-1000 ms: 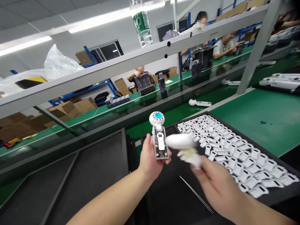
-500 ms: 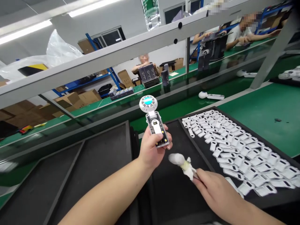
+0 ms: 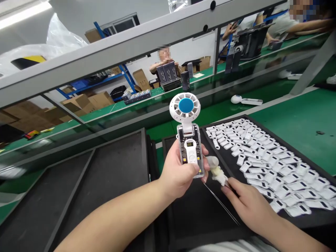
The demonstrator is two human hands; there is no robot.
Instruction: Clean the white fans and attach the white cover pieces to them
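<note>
A fan point(image 3: 187, 127) stands nearly upright at the centre of the frame, its clear body in a worker's left hand point(image 3: 181, 173), thumb across the lower front, fingers curled round behind. Digits show on its small display point(image 3: 190, 144). Right of centre, the right hand point(image 3: 246, 199) has its fingers clasped round the handle of a tool point(image 3: 217, 172), the white head just beside the left fingertips; whether the two touch cannot be told.

The step in hand appears to be a look at the lit fan, its front turned to the wearer. The next move would seem to call for a steady left grip, light thumb pressure, and room at the left fingertips if the tool is used.

Tweezers point(image 3: 222, 204) lie on a black tray point(image 3: 189, 220), lower centre; white panels point(image 3: 290, 179) spread at right. Upper centre, a co-worker point(image 3: 154, 66) is behind boxes point(image 3: 168, 72).
</note>
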